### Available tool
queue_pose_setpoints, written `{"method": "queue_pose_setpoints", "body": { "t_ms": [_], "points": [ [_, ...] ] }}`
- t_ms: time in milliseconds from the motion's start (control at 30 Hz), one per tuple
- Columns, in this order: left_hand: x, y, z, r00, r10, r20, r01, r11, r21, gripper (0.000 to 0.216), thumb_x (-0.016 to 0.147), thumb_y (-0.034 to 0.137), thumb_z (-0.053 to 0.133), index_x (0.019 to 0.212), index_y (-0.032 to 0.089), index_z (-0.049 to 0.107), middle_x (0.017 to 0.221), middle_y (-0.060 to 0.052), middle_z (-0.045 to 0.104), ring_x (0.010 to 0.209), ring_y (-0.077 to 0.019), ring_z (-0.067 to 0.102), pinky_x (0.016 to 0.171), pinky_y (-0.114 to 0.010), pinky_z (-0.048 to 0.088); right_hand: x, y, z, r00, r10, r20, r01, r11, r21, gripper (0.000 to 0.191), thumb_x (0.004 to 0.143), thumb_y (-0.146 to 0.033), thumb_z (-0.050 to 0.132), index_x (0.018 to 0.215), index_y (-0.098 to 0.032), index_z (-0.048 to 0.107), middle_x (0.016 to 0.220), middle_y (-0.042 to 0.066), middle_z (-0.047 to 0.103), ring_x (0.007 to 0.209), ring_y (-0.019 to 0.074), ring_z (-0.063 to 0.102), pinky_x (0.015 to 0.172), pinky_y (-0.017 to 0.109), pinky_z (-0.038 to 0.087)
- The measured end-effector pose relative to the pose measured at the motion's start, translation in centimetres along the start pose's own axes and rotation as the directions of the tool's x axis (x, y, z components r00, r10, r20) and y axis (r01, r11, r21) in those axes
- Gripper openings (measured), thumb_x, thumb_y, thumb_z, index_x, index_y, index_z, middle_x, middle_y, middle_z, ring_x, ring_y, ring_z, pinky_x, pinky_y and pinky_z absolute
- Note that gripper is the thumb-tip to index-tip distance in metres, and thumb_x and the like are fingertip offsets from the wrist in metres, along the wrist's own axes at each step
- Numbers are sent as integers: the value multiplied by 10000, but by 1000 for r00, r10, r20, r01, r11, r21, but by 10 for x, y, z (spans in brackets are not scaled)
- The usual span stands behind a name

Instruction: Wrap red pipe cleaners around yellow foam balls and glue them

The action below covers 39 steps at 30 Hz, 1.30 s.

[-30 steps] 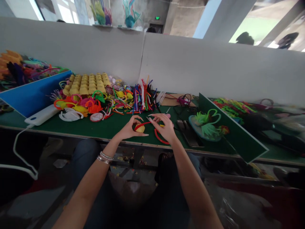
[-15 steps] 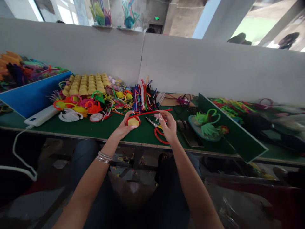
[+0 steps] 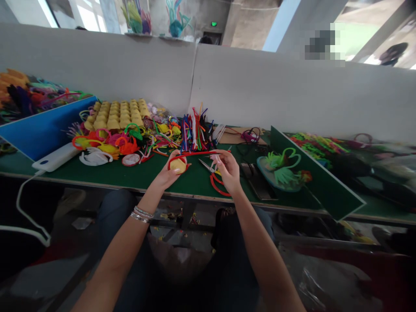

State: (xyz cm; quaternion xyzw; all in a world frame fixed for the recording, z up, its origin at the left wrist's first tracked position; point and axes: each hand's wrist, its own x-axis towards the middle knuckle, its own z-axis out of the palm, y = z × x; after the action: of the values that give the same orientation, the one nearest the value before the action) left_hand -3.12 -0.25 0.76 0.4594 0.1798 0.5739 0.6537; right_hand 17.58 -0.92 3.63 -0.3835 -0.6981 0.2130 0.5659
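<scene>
A long white wall [image 3: 276, 91] stands at the back, and the green table [image 3: 97, 173] runs along in front of it. On the right a green board [image 3: 315, 177] stands up on the table, and on the left there is a blue board [image 3: 55, 125]. The bumpy yellow tray [image 3: 117, 115] is beside the blue board, with bright fuzzy bits [image 3: 120, 146] piled in front of it. A white bar [image 3: 58, 158] with a cord lies by that pile. Near the green board is a blue plate [image 3: 261, 170] with green fuzzy things on it, and a dark phone [image 3: 258, 182] lies just left of the plate. A bunch of colored sticks [image 3: 195, 132] is near the wall, behind the hands. The left hand [image 3: 165, 175] is closed around a yellow ball, with the thumb on the near side. The right hand [image 3: 230, 171] has its thumb and finger pinched together on a red stick. Scissors [image 3: 212, 175] with red handles lie beside the right hand, their tips pointing up and left. The yellow ball [image 3: 178, 166] is above the table's front part. The red stick [image 3: 199, 153] curls around the ball's edge, then stretches across to the right hand.
</scene>
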Motion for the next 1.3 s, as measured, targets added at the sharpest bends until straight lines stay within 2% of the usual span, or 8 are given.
{"method": "queue_pose_setpoints", "body": {
  "t_ms": [233, 367, 500, 633, 733, 800, 1033, 1300],
  "points": [
    [0, 2, 3, 999, -16, -45, 16, 1000, -11, 813, 371, 502, 821, 1081, 292, 486, 823, 35, 550, 872, -142, 566, 1047, -409, 325, -2, 1, 4, 1000, -23, -11, 24, 999, 36, 252, 860, -435, 496, 993, -221, 515, 805, 20, 566, 676, 130, 548, 615, 287, 472],
    [-1, -1, 5, 999, -20, -40, 20, 1000, 12, 861, 400, 527, 807, 1153, 295, 461, 833, 29, 555, 910, -150, 565, 1049, -412, 325, -4, 2, 11, 990, -64, -128, 71, 996, 57, 286, 839, -411, 540, 1016, -262, 371, 840, -5, 515, 622, 100, 536, 562, 260, 457],
    [2, -7, 2, 997, -11, -83, 6, 999, -51, 830, 427, 526, 807, 1152, 278, 486, 916, 3, 575, 1022, -166, 546, 1023, -372, 354, -6, 4, 13, 961, -188, -205, 188, 982, -22, 330, 836, -366, 541, 1054, -291, 304, 904, 4, 525, 667, 109, 569, 546, 253, 455],
    [5, -13, -5, 986, -12, -165, -8, 993, -117, 747, 438, 576, 786, 1072, 262, 549, 992, -28, 597, 1055, -197, 545, 951, -365, 408, -9, 6, 13, 965, -261, -36, 251, 952, -175, 194, 815, -301, 564, 958, -254, 441, 827, 5, 569, 586, 102, 520, 543, 258, 441],
    [5, -16, -7, 980, -28, -196, 6, 994, -109, 720, 462, 615, 756, 1055, 261, 555, 1043, -44, 603, 1066, -215, 542, 919, -373, 419, -11, 4, 14, 966, -203, 161, 239, 938, -251, 63, 834, -285, 530, 855, -226, 533, 792, 19, 584, 568, 109, 496, 569, 276, 438],
    [5, -17, -7, 985, -38, -171, 23, 996, -91, 717, 484, 614, 746, 1072, 258, 542, 1038, -43, 604, 1088, -213, 530, 928, -368, 410, -11, 2, 16, 956, -173, 236, 233, 938, -255, 89, 852, -287, 501, 835, -216, 553, 791, 32, 590, 599, 124, 511, 580, 283, 437],
    [2, -16, -5, 993, -63, -95, 58, 997, -53, 774, 437, 581, 781, 1090, 250, 530, 975, -35, 602, 1054, -202, 543, 939, -355, 407, -10, -3, 17, 946, -143, 292, 217, 946, -240, 130, 878, -274, 451, 876, -210, 565, 825, 48, 602, 661, 145, 532, 603, 288, 443],
    [3, -17, -4, 992, -74, -104, 68, 996, -61, 750, 442, 581, 776, 1069, 247, 535, 880, -17, 599, 974, -187, 569, 913, -346, 430, -10, -3, 16, 941, -108, 320, 197, 946, -259, 143, 872, -272, 454, 913, -207, 575, 838, 46, 608, 623, 135, 524, 591, 281, 436]
  ]
}}
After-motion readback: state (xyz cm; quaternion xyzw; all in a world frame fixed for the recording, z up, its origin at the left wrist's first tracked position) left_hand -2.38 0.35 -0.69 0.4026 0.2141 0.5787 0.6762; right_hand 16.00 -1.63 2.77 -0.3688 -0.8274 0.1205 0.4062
